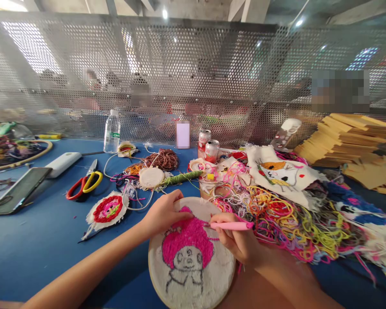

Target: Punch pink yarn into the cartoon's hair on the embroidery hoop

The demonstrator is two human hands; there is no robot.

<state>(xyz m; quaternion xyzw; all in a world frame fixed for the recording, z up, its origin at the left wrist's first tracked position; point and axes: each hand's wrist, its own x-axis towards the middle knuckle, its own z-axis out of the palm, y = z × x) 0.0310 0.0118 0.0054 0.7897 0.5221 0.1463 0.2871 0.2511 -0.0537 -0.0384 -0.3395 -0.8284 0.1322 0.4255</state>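
A round embroidery hoop (218,277) with white cloth stands tilted in front of me. A cartoon figure is drawn on the cloth in dark lines, and its hood (193,234) is filled with bright pink yarn loops. My left hand (163,214) grips the hoop at its upper left, with the fingers partly hidden behind it. In my right hand (236,240) is a pink punch needle (233,225), pinched between thumb and fingers. Its tip points left at the cloth, beside the upper right of the pink area. Pink yarn runs near that hand.
Red-and-yellow scissors (85,182), a flower patch (108,210) and a phone (19,189) lie left. A water bottle (112,133) and drink cans (211,151) stand behind. To the right are a tangled yarn heap (276,210), a cat-embroidered cloth (279,171) and stacked brown envelopes (344,137).
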